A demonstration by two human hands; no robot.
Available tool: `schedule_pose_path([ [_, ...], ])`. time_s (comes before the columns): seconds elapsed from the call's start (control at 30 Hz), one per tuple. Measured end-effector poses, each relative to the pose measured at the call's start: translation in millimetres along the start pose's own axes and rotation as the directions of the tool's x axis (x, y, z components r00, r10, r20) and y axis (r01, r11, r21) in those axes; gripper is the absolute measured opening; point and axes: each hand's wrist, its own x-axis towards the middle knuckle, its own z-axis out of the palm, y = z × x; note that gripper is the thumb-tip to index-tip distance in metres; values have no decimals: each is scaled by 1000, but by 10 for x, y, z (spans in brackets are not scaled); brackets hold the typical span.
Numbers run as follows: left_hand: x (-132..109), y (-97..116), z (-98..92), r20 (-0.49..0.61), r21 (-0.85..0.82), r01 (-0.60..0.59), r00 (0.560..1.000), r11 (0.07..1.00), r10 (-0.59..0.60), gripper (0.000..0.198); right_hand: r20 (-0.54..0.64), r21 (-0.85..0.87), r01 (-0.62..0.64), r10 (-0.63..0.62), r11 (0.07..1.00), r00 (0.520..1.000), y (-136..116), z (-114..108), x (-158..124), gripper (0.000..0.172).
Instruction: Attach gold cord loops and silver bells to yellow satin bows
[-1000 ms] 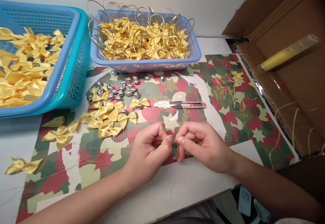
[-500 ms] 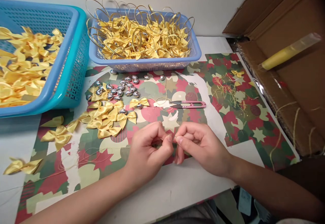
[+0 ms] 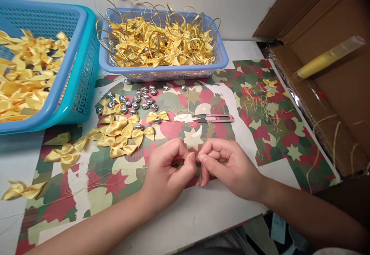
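Close together over the patterned sheet, my left hand (image 3: 170, 168) and my right hand (image 3: 229, 168) each pinch with thumb and forefinger. A thin yellow thread (image 3: 192, 153) shows at the fingertips, its finer detail too small to make out. A long strand (image 3: 115, 169) trails across the sheet from behind my left hand toward the left edge. Beyond the hands lie pink-handled thread snips (image 3: 215, 119), blades pointing left, beside a loop of thread (image 3: 188, 102). Several yellow ribbon bows (image 3: 123, 131) are heaped left of my hands, and silver jingle bells (image 3: 144, 97) lie scattered behind them.
A blue basket (image 3: 162, 70) at the back holds bows with gold wire loops. Stacked blue and teal baskets (image 3: 83, 66) with more bows stand at left. Thread scraps (image 3: 260, 98) lie at right, near a cardboard box (image 3: 318, 93) with a yellowish tube (image 3: 329, 58).
The fingertips of both hands have drawn slightly closer, and less thread shows between them. The whole view has shifted a little; the other objects stay in place.
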Motion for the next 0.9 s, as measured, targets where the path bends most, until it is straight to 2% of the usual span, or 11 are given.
schedule_pose_path([
  [0.3,17,-14,14,-30,27,-94,995,995,94,28,-8,-3,5,-6,1000,1000,5,-6,13,14],
  [0.9,11,-10,12,-34,2,-61,998,998,61,29,-6,9,14,-14,1000,1000,4,-4,4,15],
])
